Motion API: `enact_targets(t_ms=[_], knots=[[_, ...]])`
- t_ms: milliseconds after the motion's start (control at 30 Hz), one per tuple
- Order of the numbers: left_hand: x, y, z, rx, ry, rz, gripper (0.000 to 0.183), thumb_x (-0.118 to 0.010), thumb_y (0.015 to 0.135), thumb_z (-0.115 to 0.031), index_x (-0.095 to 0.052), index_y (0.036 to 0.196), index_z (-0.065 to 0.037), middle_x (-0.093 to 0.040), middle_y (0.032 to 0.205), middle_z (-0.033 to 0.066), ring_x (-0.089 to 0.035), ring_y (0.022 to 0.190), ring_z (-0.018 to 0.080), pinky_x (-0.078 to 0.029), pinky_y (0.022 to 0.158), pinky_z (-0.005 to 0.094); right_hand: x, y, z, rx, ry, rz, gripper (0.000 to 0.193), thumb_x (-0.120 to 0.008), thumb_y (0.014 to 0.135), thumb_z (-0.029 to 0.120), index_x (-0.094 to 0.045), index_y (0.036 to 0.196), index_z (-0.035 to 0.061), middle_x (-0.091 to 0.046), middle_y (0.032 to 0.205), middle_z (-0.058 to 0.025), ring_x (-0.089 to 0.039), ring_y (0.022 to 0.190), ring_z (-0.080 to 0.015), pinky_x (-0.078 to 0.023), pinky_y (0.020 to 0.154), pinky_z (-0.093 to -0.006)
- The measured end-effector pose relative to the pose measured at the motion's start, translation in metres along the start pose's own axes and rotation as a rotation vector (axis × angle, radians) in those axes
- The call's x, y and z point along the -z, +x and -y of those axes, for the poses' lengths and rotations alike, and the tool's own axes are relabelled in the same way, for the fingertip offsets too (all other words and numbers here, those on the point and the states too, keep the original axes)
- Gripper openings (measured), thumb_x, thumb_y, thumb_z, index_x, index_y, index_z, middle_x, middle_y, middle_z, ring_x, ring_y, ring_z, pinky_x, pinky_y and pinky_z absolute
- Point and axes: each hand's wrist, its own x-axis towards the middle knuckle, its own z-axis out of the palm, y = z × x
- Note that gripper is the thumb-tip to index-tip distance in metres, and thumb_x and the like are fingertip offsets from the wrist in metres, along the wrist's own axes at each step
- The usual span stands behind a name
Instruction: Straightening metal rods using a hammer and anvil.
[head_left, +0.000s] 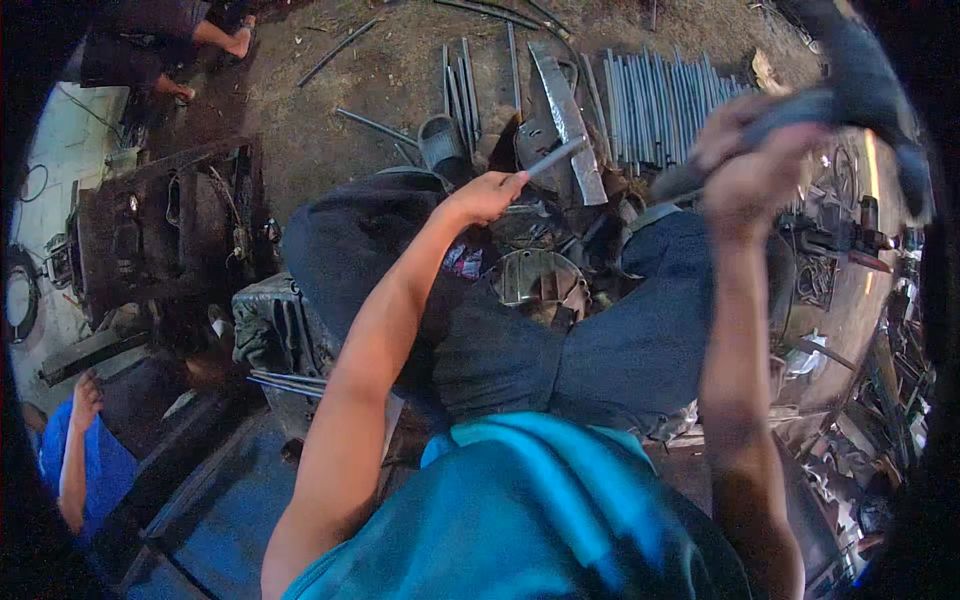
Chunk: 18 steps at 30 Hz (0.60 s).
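Note:
My left hand [490, 196] is closed around one end of a thin grey metal rod [555, 158]. The rod's far end reaches a wide silver metal bar [562, 105] that lies slantwise ahead of me; whether they touch I cannot tell. Raised on the right, my right hand [752, 180] grips the handle of a large dark hammer [872, 95]. Motion smears the hammer and that hand. Between my knees sits a round metal piece [537, 277] among small dark metal parts, some of them hidden by my left hand.
Several cut rods [660, 110] lie side by side on the ground ahead, with longer rods [460, 90] left of them. Scrap metal [860, 450] is heaped at the right. Another person in a blue shirt [95, 455] is at the lower left; someone's bare feet [238, 42] show at the upper left.

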Motion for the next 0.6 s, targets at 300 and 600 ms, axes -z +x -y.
enact_targets(t_ms=[300,600], knots=[[0.011,0.003,-0.009,0.099,0.083,-0.043,0.062,-0.039,0.092,-0.067,-0.052,0.074,-0.010,-0.044,0.058,-0.0020,-0.043,0.050,0.0122,-0.032,0.042,0.0291,-0.016,0.011,-0.056,-0.596,0.136,0.338,0.054,-0.049,0.093,0.057,-0.052,0.077,0.0056,-0.047,0.055,0.0000,-0.047,0.043,-0.0096,-0.038,0.040,-0.0270],[0.004,-0.003,-0.006,0.141,-0.021,0.037,0.057,-0.039,0.093,-0.065,-0.042,0.068,-0.014,-0.032,0.054,-0.0052,-0.030,0.045,0.0082,-0.025,0.042,0.0276,0.049,0.101,0.067,0.182,0.499,0.220,0.043,-0.038,0.100,0.047,-0.050,0.089,0.0074,-0.048,0.063,-0.0021,-0.049,0.053,-0.0104,-0.043,0.043,-0.0250]])
